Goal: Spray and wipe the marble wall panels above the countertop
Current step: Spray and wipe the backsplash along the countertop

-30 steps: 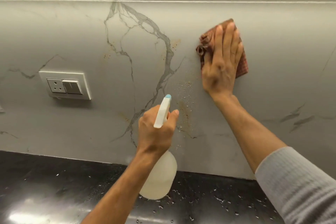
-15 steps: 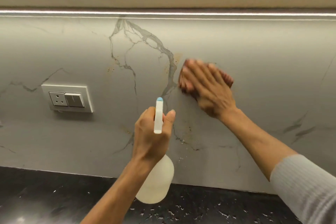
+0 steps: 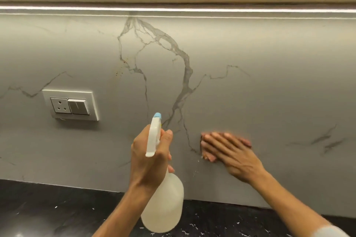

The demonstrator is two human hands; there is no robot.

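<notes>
The grey marble wall panel (image 3: 260, 59) with dark veins fills the view. My left hand (image 3: 148, 161) grips the neck of a white spray bottle (image 3: 163, 208), whose blue-tipped nozzle points up at the wall. My right hand (image 3: 231, 152) lies flat against the lower wall, blurred with motion, pressing a reddish-brown cloth (image 3: 207, 157). Only the cloth's edges show around my fingers. A few droplets sit on the wall just below the cloth.
A white socket and switch plate (image 3: 71, 105) is set in the wall at the left. The black speckled countertop (image 3: 48, 209) runs along the bottom. A light strip (image 3: 173, 8) glows under the cabinet above.
My right hand has swept the cloth from the upper right of the wall down and left to a low spot. The brown specks near the central vein are gone. The spray bottle stayed put.
</notes>
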